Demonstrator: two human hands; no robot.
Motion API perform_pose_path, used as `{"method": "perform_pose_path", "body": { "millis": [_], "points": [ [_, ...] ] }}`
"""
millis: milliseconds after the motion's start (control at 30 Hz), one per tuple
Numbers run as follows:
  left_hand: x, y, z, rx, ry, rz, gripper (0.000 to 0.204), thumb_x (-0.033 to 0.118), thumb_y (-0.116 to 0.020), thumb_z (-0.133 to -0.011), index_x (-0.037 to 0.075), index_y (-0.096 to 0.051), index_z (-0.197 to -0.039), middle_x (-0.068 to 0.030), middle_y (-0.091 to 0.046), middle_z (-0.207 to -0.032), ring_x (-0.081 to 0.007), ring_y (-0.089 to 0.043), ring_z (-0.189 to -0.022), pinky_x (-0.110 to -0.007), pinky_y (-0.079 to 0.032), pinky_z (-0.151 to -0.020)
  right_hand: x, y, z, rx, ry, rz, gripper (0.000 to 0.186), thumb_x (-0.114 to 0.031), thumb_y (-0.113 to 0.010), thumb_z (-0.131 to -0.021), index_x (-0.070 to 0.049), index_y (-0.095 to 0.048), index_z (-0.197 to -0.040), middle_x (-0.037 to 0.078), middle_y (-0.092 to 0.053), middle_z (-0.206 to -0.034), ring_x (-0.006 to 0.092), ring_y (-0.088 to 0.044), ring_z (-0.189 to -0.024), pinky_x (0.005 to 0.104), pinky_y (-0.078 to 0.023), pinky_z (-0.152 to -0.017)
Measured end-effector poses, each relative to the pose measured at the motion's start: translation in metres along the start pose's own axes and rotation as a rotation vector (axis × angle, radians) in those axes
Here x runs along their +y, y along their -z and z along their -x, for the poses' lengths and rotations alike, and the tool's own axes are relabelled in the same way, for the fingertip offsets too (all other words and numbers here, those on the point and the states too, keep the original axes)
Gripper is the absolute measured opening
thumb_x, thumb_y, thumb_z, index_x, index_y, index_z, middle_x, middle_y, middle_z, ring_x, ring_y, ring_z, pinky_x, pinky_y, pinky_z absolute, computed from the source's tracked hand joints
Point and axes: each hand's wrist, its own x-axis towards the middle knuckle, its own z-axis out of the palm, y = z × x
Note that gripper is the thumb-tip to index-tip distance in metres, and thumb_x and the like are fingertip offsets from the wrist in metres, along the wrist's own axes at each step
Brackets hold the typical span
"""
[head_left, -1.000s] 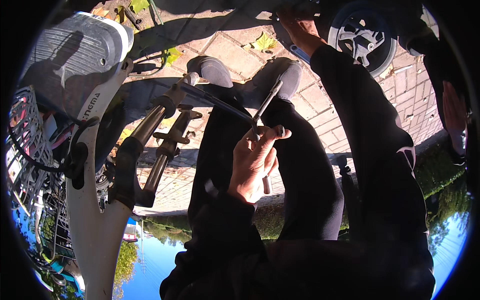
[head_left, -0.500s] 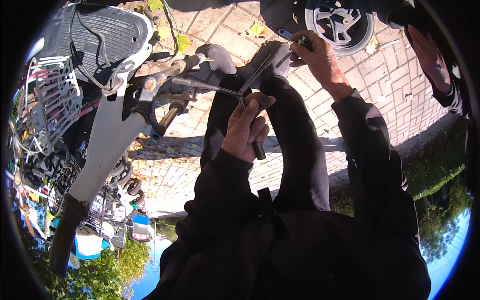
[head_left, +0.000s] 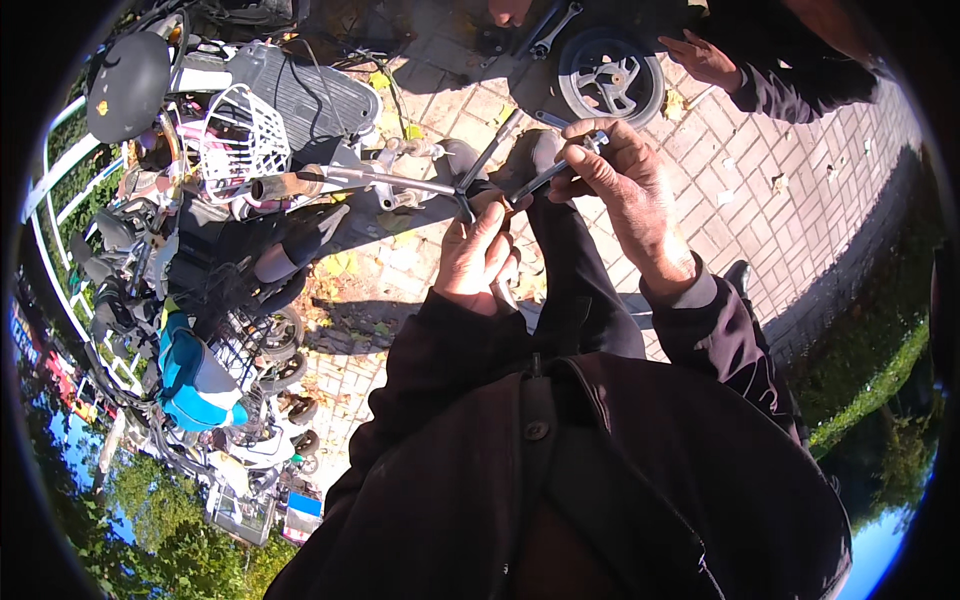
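Observation:
A three-armed socket wrench point(head_left: 425, 184) of bare metal sits in my left hand point(head_left: 478, 262), its fingers closed around one arm. The other two arms point left and up to the right. My right hand point(head_left: 632, 195) pinches a long dark bolt-like rod point(head_left: 540, 186) with a shiny nut-like piece at its upper end. The rod's lower tip comes up to the left fingertips, beside the wrench's hub; whether it touches the wrench I cannot tell. My knees are below both hands.
A small spoked wheel point(head_left: 612, 88) lies on the brick paving beyond my right hand. Spanners point(head_left: 552, 32) lie near it. Another person's hand point(head_left: 705, 62) reaches in at upper right. At left are a ribbed scooter deck point(head_left: 300, 95), a white basket point(head_left: 245, 145) and heaped scooter parts.
The right hand has brought the rod down toward my left hand, and its tip is now at the left fingertips. My view has shifted. The other person's hand has come closer to the wheel.

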Motion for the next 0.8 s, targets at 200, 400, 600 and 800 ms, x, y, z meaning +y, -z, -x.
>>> {"method": "perform_pose_path", "body": {
  "millis": [200, 400, 600, 800],
  "points": [
    [0.018, -0.027, 0.049, -0.076, -0.237, -0.035, 0.016, 0.020, -0.066, -0.100, 0.007, -0.069, -0.109, -0.0096, -0.073, -0.101, -0.0036, -0.037, -0.042, -0.022, -0.034, -0.038, -0.036, -0.024, 0.035, -0.088, 0.160, 0.042, 0.020, -0.016, -0.068, -0.099, -0.002, -0.061, -0.112, 0.005, -0.066, -0.091, 0.0130, -0.068, -0.078, 0.0290, -0.059, -0.072],
    [0.035, -0.042, 0.092, 0.059, -0.387, -0.214, 0.019, 0.014, -0.074, -0.094, 0.003, -0.068, -0.108, -0.0055, -0.070, -0.087, -0.0051, -0.044, -0.044, -0.022, -0.035, -0.040, -0.070, -0.043, 0.063, -0.230, 0.217, 0.287, 0.019, -0.018, -0.068, -0.099, -0.002, -0.061, -0.107, 0.003, -0.063, -0.089, 0.0090, -0.062, -0.074, 0.0230, -0.052, -0.066],
    [0.042, -0.051, 0.124, 0.100, -0.629, -0.403, 0.024, 0.011, -0.076, -0.091, 0.000, -0.067, -0.110, -0.0069, -0.072, -0.086, -0.0048, -0.048, -0.047, -0.021, -0.036, -0.042, -0.099, -0.055, 0.084, -0.377, 0.184, 0.460, 0.020, -0.022, -0.059, -0.105, -0.005, -0.053, -0.113, -0.002, -0.051, -0.076, 0.0063, -0.047, -0.062, 0.0232, -0.040, -0.055],
    [0.039, -0.050, 0.139, 0.092, -0.661, -0.494, 0.022, 0.005, -0.074, -0.091, 0.004, -0.067, -0.112, -0.0056, -0.071, -0.088, -0.0035, -0.046, -0.051, -0.021, -0.032, -0.042, -0.116, -0.061, 0.086, -0.409, 0.060, 0.477, 0.034, -0.037, -0.055, -0.106, -0.004, -0.052, -0.099, 0.002, -0.058, -0.065, 0.0080, -0.051, -0.051, 0.0248, -0.038, -0.048]
  ]
}}
